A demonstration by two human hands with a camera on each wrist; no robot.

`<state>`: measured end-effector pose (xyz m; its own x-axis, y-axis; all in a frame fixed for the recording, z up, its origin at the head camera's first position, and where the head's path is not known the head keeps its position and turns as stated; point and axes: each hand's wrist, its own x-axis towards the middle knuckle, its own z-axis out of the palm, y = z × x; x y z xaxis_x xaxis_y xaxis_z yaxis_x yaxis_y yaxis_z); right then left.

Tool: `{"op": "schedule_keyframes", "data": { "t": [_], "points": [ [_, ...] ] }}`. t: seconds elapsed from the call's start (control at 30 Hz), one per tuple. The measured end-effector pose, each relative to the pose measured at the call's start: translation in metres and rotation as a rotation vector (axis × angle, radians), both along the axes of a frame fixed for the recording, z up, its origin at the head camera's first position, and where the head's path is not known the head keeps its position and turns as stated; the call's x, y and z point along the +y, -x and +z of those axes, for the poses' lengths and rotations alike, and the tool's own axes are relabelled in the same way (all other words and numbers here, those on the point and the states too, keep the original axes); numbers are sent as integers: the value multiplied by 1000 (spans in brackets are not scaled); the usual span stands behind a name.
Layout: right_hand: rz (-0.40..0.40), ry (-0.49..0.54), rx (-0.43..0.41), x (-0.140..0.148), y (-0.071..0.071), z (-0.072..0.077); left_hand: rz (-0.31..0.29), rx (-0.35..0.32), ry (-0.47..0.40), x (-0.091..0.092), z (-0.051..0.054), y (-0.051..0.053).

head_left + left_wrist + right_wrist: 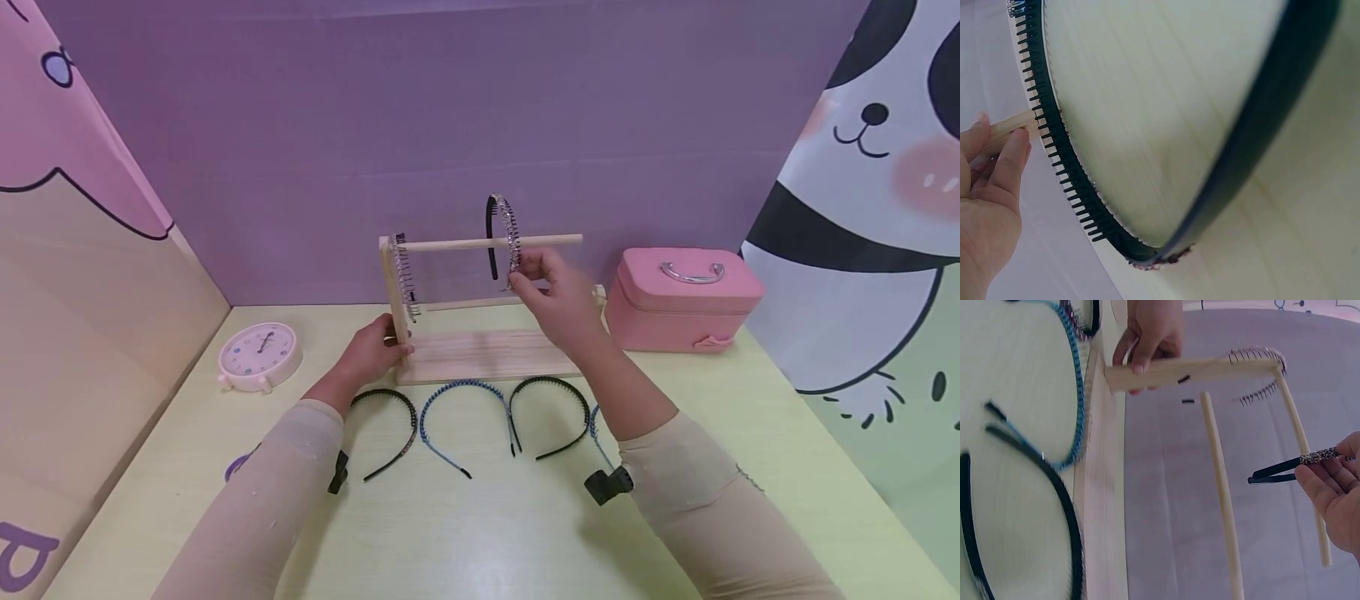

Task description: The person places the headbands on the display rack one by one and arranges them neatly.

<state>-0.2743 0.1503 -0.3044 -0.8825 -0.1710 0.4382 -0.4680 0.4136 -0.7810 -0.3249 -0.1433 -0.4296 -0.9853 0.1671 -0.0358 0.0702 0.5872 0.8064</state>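
Note:
My left hand grips the upright post of a wooden stand near its base; the left wrist view shows its thumb and fingers around the wood. My right hand pinches a glittery black toothed headband by its side, as the right wrist view also shows. That headband loops around the upper rod, between the post and the rod's free end. A pale toothed headband hangs at the rod's post end. A lower rod runs alongside.
Several headbands lie on the table before the stand: a black one, a blue one, another black one and a blue one partly behind my right arm. A pink clock lies left; a pink case stands right.

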Motion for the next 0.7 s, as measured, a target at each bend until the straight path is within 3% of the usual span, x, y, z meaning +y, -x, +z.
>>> {"op": "schedule_keyframes", "data": {
  "t": [0.4,0.7],
  "points": [
    [94,27,-21,-41,3,-10,4,-9,7,0,1,0],
    [99,10,-43,-65,7,-17,10,-8,24,-1,-1,3]
  ]
}}
